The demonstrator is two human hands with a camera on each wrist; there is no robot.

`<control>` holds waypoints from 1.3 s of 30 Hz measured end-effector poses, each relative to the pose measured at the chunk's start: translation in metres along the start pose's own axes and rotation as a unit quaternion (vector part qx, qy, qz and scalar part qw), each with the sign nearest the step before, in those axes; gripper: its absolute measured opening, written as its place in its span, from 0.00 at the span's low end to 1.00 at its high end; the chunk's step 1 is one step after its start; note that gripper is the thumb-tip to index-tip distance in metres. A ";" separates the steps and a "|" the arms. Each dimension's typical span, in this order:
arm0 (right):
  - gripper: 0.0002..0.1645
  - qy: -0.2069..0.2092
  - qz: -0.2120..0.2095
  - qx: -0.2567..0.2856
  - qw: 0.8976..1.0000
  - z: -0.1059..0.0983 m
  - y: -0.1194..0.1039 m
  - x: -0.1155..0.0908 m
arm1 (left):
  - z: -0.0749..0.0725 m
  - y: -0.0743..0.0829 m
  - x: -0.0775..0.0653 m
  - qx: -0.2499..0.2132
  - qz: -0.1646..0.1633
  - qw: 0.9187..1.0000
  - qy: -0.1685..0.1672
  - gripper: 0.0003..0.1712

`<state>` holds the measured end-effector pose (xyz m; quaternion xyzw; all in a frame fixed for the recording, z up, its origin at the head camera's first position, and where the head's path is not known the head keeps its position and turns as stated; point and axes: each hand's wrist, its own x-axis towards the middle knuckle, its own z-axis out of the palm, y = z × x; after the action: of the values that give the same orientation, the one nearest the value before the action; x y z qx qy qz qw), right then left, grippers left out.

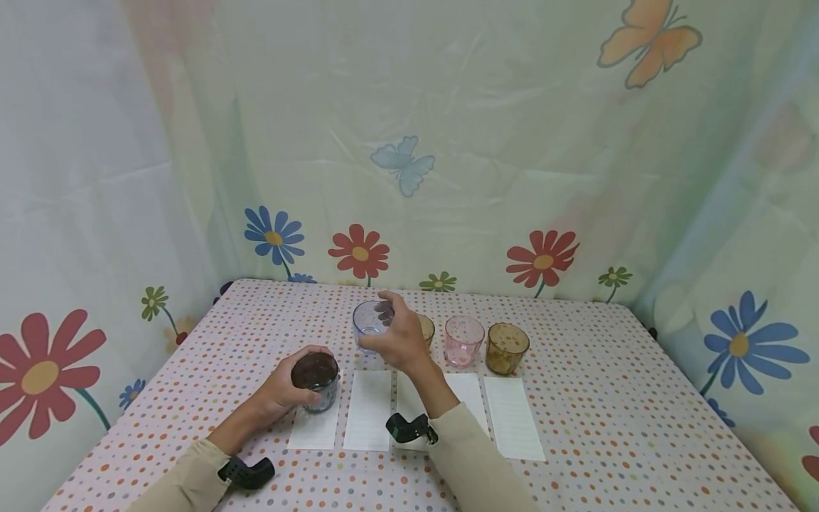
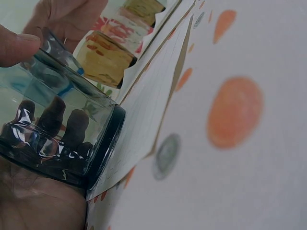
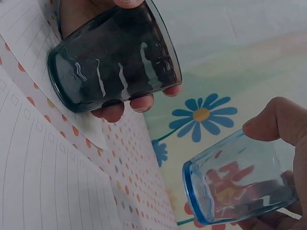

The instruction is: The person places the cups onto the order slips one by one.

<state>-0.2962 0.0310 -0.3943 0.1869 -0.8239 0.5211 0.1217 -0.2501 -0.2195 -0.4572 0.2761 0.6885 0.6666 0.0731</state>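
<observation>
My left hand (image 1: 281,387) grips a dark grey glass (image 1: 322,390) from its left side, the thumb on the near side and the fingers round the far side. The glass is at the far end of the leftmost paper sheet (image 1: 313,434); whether its base touches cannot be told. My right hand (image 1: 403,338) holds a pale blue clear glass (image 3: 240,179) between thumb and fingers, farther back on the table. Partly hidden behind that hand stands a yellowish glass (image 1: 426,328). To its right are a pink glass (image 1: 463,341) and an amber glass (image 1: 507,348), both upright.
Several lined paper sheets lie in a row across the dotted tablecloth (image 1: 601,398), among them one sheet (image 1: 367,412) beside the leftmost and another (image 1: 515,419) at the right end. A flowered curtain (image 1: 448,213) rises behind the table's far edge.
</observation>
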 end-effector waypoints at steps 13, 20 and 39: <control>0.45 0.044 -0.021 0.006 0.999 -0.004 0.002 -0.007 | 0.000 0.002 -0.001 0.002 -0.001 1.000 0.000 0.44; 0.45 0.035 -0.027 0.011 0.999 -0.002 0.004 -0.008 | -0.002 0.001 -0.002 0.003 0.008 1.000 0.002 0.42; 0.42 0.019 -0.031 0.053 0.998 -0.011 0.004 -0.011 | 0.001 0.002 -0.001 0.003 -0.008 1.000 0.002 0.45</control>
<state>-0.2880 0.0442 -0.3974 0.2091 -0.7864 0.5633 0.1435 -0.2484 -0.2189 -0.4555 0.2690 0.6931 0.6643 0.0762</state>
